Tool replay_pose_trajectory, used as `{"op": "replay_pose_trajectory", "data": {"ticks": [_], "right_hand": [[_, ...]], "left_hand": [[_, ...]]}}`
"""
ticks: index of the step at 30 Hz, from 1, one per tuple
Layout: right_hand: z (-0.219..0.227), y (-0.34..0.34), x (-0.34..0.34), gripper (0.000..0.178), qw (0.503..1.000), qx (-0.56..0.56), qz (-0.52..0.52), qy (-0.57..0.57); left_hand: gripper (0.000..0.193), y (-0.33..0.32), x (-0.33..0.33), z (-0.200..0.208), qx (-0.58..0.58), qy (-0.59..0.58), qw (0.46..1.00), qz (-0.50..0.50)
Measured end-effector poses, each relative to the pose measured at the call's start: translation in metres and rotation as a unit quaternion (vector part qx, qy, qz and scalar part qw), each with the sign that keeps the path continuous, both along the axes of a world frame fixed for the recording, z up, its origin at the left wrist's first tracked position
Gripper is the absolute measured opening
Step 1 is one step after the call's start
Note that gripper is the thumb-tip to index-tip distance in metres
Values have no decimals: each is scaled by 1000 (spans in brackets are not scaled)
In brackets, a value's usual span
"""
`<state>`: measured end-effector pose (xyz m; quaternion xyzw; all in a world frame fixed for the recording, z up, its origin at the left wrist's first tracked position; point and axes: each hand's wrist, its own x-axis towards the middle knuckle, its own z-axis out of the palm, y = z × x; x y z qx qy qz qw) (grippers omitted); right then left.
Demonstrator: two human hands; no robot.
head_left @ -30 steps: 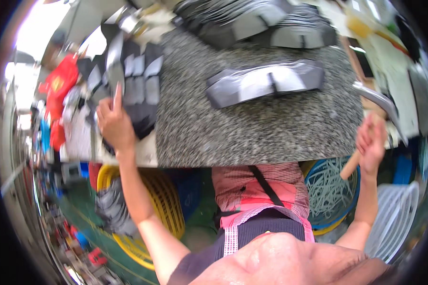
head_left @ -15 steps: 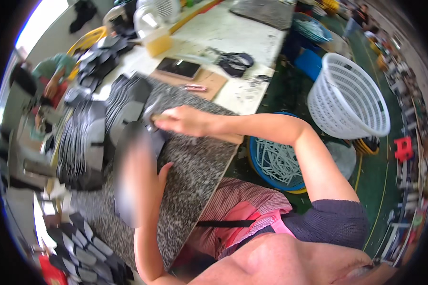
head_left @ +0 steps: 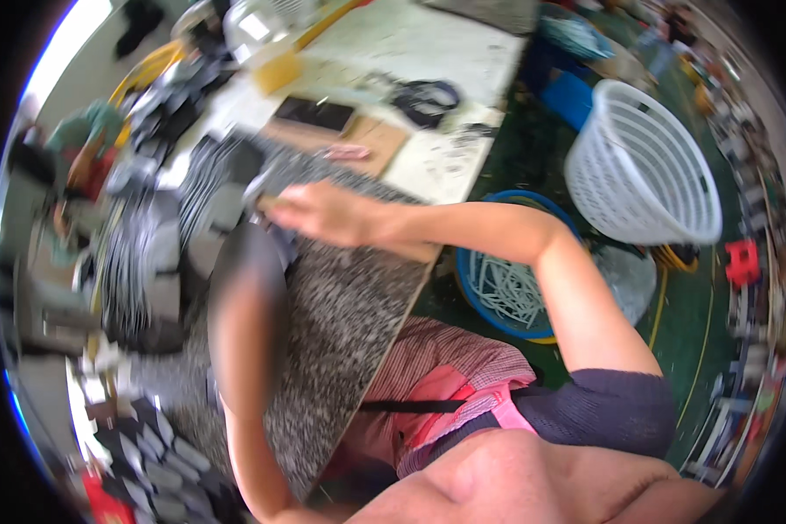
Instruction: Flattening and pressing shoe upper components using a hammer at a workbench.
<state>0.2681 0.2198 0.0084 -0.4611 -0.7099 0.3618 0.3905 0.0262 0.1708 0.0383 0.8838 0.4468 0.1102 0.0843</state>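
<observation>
My right hand is closed around a small tool with a tan handle, its far end too blurred to identify. Below and left of it, my left hand reaches over the speckled grey tabletop; a dark smear hides its fingers. Whatever lies beneath that hand is mostly hidden too. Fanned stacks of flat grey cut pieces lie just beyond: one stack at the left and another stack next to the tool.
A phone and a pink cutter rest on cardboard, near a black coil. Right of the table stand a blue basket of pale strips and a white basket. Another person sits at far left.
My right hand has moved slightly left with the tool. My left thumb, visible before, is now lost in the blur. The whole view has shifted a little.
</observation>
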Motion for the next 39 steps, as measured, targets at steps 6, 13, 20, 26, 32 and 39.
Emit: {"op": "replay_pose_trajectory", "data": {"ticks": [6, 13, 20, 26, 32, 39], "right_hand": [[39, -41, 4, 43, 992, -67, 50, 90], [25, -41, -27, 37, 981, -53, 170, -77], [6, -33, -36, 42, 981, -47, 155, -106], [-9, -23, -25, 35, 985, 28, 151, -77], [-18, -4, -43, 50, 975, 41, 138, -171], [0, -33, -13, 45, 981, -61, 113, -148]], "left_hand": [[16, 13, -5, -14, 31, 4, 995, 95], [23, 31, -7, -13, 48, -80, 987, 133], [27, 8, -54, 19, 183, -309, 880, 310], [29, -82, -179, 80, 519, -83, 716, 459], [46, -163, -208, 132, 727, 82, 532, 426], [43, -144, -9, 14, 198, 81, 958, 190]]}}
